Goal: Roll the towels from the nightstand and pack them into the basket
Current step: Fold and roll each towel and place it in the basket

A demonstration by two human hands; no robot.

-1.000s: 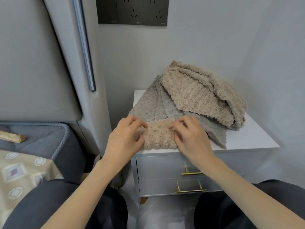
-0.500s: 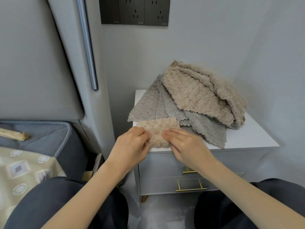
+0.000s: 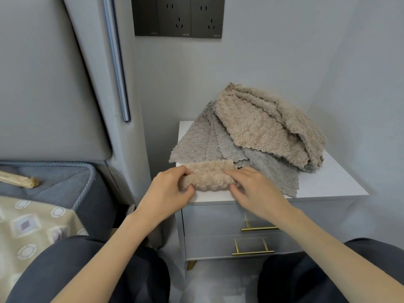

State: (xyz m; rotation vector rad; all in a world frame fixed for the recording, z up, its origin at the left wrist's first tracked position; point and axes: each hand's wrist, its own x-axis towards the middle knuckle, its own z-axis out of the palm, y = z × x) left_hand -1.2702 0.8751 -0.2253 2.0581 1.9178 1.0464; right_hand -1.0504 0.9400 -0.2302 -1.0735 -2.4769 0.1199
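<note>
Close to the viewer, a beige towel is being rolled at the front edge of a white counter. The left hand and right hand are each clamped on one end of the roll, with the fingers curled over the top and the thumbs tucked against the near side. A short unrolled flap lies flat just beyond the fingers, touching the grey towels behind it. For a neat result, equal pressure should be kept at both ends so the roll does not cone, and the roll should be turned away from the body until the flap is taken up; the grey cloth beneath the flap is best left undisturbed. Counted: one towel is held in the two hands. Beyond the fingers, at least four scalloped grey edges are fanned out. Farther back and to the right, a heap of beige towels is piled on them, their number not clear from the folds. Below the fingers, two drawers are seen, each with one brass handle. No basket is in view.
</note>
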